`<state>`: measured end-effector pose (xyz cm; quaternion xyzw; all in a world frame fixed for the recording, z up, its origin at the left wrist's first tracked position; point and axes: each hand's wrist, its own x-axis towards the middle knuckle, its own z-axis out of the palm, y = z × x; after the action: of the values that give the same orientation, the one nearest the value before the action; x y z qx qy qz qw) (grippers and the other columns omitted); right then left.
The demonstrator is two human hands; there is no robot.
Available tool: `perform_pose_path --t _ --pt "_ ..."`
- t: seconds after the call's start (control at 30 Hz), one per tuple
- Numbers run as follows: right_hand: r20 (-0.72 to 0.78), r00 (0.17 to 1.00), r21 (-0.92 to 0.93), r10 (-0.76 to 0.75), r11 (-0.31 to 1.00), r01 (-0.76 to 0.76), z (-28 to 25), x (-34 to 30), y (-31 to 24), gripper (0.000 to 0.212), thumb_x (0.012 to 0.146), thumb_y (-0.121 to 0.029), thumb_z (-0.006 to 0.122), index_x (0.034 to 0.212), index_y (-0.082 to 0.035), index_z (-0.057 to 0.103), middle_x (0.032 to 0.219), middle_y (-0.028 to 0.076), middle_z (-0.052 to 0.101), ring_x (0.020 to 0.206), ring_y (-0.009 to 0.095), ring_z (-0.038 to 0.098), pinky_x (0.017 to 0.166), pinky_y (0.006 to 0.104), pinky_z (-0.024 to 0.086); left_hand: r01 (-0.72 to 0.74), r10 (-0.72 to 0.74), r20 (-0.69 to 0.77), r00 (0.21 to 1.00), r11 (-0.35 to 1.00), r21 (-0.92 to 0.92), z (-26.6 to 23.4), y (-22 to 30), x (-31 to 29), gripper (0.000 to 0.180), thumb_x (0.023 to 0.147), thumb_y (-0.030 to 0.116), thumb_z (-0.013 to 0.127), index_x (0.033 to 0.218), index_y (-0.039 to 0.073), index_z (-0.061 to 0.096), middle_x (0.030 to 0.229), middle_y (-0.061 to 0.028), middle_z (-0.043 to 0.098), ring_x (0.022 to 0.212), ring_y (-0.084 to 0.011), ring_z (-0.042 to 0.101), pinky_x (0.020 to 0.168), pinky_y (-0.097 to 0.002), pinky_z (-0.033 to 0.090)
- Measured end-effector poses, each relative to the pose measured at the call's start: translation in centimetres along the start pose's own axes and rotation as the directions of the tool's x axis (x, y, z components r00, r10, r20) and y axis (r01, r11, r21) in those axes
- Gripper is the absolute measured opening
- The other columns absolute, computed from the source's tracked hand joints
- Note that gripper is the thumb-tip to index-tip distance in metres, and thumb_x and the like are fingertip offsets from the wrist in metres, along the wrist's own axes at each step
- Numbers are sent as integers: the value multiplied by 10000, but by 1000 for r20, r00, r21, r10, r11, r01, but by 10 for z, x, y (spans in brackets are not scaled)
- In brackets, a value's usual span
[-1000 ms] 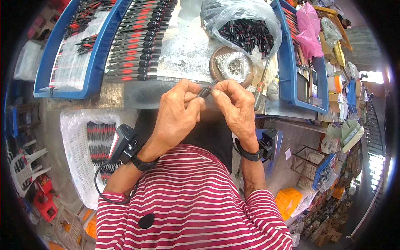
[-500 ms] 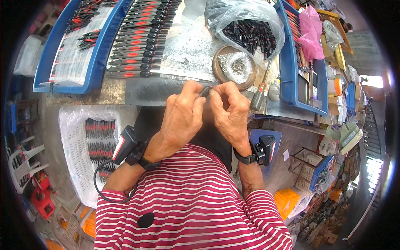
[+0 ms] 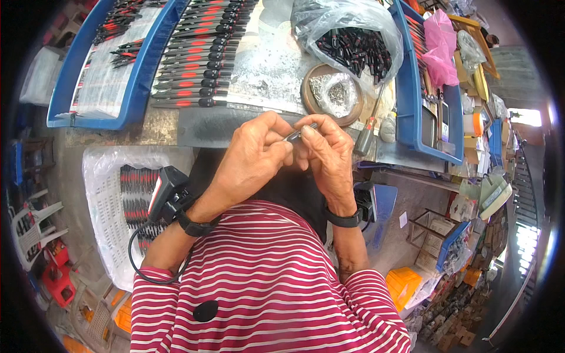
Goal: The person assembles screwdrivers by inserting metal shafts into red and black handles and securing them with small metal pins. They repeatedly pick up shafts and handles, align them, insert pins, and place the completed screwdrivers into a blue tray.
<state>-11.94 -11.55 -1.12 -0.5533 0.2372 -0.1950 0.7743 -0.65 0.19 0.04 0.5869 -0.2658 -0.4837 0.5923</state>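
Counter (image 3: pixel 259 70) across the top, grey and worn, carrying nearly everything. Blue tray (image 3: pixel 135 82) at upper left, packed with rows of black-and-red pens (image 3: pixel 188 59). Second blue tray (image 3: pixel 406 88) at right, standing just beside a clear bag (image 3: pixel 347 35) full of loose dark pen parts. Pink bag (image 3: pixel 441 47) farther right, near the counter's edge. White sheet (image 3: pixel 109 212) below the counter at left, bearing a batch of the same black-and-red pieces. Round dish (image 3: pixel 332 94) between bag and hands, filled with small silvery bits. Screwdriver (image 3: pixel 368 132) just right of the dish, handle down, leaning against the counter edge. Striped shirt (image 3: pixel 265 282) filling the lower middle.

Left hand (image 3: pixel 250 162) and right hand (image 3: pixel 326 156) brought together at the counter's front edge, fingertips meeting. Both pinched on a small dark pen part (image 3: pixel 300 132), slim and slightly tilted, held in the air just below the dish and clear of the counter. Thumb and forefinger of the left closed on its near end, fingers of the right curled over its far end; most of the part hidden by fingers. Black device (image 3: pixel 168 191) strapped on the left wrist, cable looping down beside the sleeve. Black band (image 3: pixel 344 219) on the right wrist.
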Motion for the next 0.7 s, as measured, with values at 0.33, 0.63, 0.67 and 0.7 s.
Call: perform_pose_path --t 0.33,0.63,0.67,0.7 --pt "-103 991 -12 -82 997 81 9 -11 3 126 901 -106 587 911 20 591 641 8 535 502 50 457 442 178 358 -332 499 -77 863 676 658 13 -4 -3 161 777 23 630 906 -30 550 743 -189 595 617 -298 602 549 -348 453" --pt "-85 989 21 -122 992 124 11 -17 5 130 901 -113 592 908 16 593 621 9 533 492 45 457 432 177 358 -456 611 22 791 567 686 9 -6 -5 141 764 36 636 862 -14 548 702 -186 586 605 -340 603 517 -365 449" --pt "-81 991 24 -109 993 112 11 -17 5 128 901 -112 592 907 16 592 619 9 532 490 45 458 429 178 359 -455 609 24 793 566 687 9 -6 -5 140 762 38 636 858 -11 547 695 -184 583 599 -339 602 514 -364 448" --pt "-82 990 34 -118 992 121 11 -17 6 125 901 -109 591 905 16 592 618 10 532 487 46 459 427 178 359 -455 607 27 794 565 688 9 -7 -5 139 760 41 637 854 -9 546 689 -181 581 594 -338 601 510 -362 447"
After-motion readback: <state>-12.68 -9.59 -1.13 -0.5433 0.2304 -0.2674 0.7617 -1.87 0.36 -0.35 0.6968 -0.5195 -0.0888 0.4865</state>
